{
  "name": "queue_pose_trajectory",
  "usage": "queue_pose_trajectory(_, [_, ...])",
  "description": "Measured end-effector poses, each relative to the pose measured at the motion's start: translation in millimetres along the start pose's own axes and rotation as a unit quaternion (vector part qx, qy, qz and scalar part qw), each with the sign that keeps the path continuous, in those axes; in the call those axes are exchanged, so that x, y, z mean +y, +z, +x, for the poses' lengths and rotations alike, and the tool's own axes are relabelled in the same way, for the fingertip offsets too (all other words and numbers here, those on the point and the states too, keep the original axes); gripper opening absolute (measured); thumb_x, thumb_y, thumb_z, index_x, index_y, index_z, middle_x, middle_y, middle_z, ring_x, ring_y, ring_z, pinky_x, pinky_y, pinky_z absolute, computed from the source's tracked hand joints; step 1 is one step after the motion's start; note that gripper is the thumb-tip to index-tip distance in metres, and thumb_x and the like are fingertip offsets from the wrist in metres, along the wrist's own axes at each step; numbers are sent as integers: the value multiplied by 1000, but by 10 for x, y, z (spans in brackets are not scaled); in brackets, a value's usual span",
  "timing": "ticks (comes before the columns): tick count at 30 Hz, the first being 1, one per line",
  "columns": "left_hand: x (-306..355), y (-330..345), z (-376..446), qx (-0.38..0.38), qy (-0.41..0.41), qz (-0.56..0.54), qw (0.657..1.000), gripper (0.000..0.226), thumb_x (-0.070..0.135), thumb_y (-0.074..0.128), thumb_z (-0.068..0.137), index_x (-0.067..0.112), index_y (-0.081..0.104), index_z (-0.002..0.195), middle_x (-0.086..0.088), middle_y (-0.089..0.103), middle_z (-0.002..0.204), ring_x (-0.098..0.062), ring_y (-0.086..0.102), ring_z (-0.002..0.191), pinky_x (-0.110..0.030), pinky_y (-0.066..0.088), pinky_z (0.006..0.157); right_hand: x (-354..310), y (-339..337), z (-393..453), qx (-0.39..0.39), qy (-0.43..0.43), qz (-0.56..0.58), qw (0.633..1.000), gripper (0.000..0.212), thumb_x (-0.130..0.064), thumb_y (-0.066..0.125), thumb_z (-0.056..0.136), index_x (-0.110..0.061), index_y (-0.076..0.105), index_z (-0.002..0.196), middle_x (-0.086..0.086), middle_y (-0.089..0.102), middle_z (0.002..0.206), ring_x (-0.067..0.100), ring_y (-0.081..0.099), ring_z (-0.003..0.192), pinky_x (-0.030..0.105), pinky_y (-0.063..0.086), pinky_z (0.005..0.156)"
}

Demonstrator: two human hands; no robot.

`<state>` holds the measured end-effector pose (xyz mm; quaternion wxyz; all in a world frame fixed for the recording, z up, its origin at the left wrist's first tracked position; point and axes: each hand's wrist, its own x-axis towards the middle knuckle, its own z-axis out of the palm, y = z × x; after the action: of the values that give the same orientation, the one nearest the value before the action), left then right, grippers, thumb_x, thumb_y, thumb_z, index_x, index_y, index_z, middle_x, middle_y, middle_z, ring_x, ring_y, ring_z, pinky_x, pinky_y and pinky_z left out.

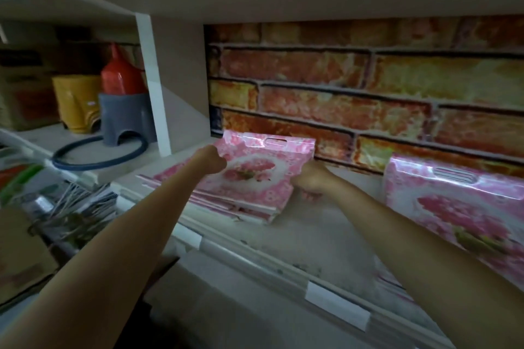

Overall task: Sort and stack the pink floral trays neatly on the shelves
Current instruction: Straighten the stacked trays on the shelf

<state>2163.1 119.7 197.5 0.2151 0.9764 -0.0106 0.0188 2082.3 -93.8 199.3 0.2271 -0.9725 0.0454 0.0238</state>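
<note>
A stack of pink floral trays (255, 178) lies at the back left of the white shelf (312, 235), against the brick-pattern back wall. My left hand (211, 157) grips the left edge of the top tray, which is tilted up at the rear. My right hand (310, 178) holds the stack's right edge, fingers curled under it. A second, larger pile of pink floral trays (459, 207) lies at the right of the same shelf, apart from both hands.
A white divider (153, 85) separates this bay from the left one, which holds a yellow container (75, 103), a grey stool with a red cone (124, 110) on it and a blue ring (99, 156). Clutter sits lower left. Another shelf hangs close overhead.
</note>
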Motion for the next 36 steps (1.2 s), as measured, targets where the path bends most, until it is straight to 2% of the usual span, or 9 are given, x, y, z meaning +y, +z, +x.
queue_pose_trajectory(5, [-346, -52, 398, -51, 2, 61, 997, 30, 20, 52, 93, -6, 63, 105, -23, 59, 119, -32, 58, 109, -31, 49, 83, -86, 149, 292, 14, 79, 40, 996, 16, -14, 49, 91, -6, 63, 90, 7, 55, 56, 13, 48, 29, 17, 37, 34])
queue_pose_trajectory(7, [-444, -35, 488, -62, 1, 66, 996, 42, 24, 52, 94, -6, 55, 123, -23, 57, 126, -34, 57, 115, -34, 48, 90, -110, 196, 379, 22, 102, 65, 992, 17, -12, 51, 89, -7, 58, 74, 7, 54, 48, 12, 46, 24, 16, 35, 34])
queue_pose_trajectory(9, [-554, -5, 549, -70, -5, 76, 995, 46, 27, 51, 95, -7, 54, 125, -19, 64, 105, -33, 61, 101, -34, 50, 80, -153, 232, 421, 26, 108, 83, 990, 26, -14, 52, 89, -10, 52, 63, 2, 51, 35, 12, 46, 24, 15, 34, 34])
queue_pose_trajectory(12, [-682, 9, 641, -49, -8, 91, 995, 45, 32, 47, 96, -7, 61, 113, -9, 54, 76, -25, 53, 79, -28, 42, 69, -258, 259, 451, 14, 99, 67, 993, 33, -17, 51, 91, -10, 48, 58, 6, 50, 45, 18, 46, 40, 20, 37, 41])
queue_pose_trajectory(15, [-742, -32, 641, -44, -19, 105, 993, 51, 39, 43, 97, -7, 60, 113, -17, 64, 97, -30, 61, 96, -34, 46, 83, -337, 263, 485, 2, 87, 34, 996, 37, -16, 48, 92, -10, 47, 55, 6, 50, 50, 17, 45, 40, 20, 36, 41])
queue_pose_trajectory(19, [-777, -62, 638, -12, -37, 97, 995, 51, 39, 41, 99, -4, 52, 124, -20, 59, 125, -31, 58, 114, -33, 45, 94, -426, 289, 546, -20, 99, 78, 992, 30, -8, 48, 91, -8, 49, 61, 6, 52, 44, 17, 48, 43, 25, 42, 46])
queue_pose_trajectory(23, [-865, -102, 676, 3, -60, 87, 994, 45, 33, 45, 98, -5, 55, 119, -21, 60, 121, -33, 59, 110, -34, 48, 90, -497, 380, 587, -6, 93, 118, 989, 25, -7, 51, 89, -9, 48, 64, 8, 51, 55, 20, 50, 45, 27, 43, 45])
queue_pose_trajectory(31, [-1011, -167, 823, 10, -37, 90, 995, 43, 32, 41, 98, -2, 57, 117, -20, 58, 122, -34, 55, 112, -35, 45, 94, -607, 435, 659, 0, 102, 126, 987, 25, -8, 53, 89, -8, 50, 65, 6, 52, 40, 9, 41, 19, 9, 31, 32])
queue_pose_trajectory(36, [-1087, -175, 954, -2, -3, 89, 996, 44, 36, 47, 97, -3, 57, 113, -21, 62, 117, -34, 60, 106, -33, 46, 82, -696, 567, 734, 18, 125, 148, 981, 27, -8, 50, 93, -9, 46, 65, 7, 50, 57, 14, 48, 32, 13, 39, 34])
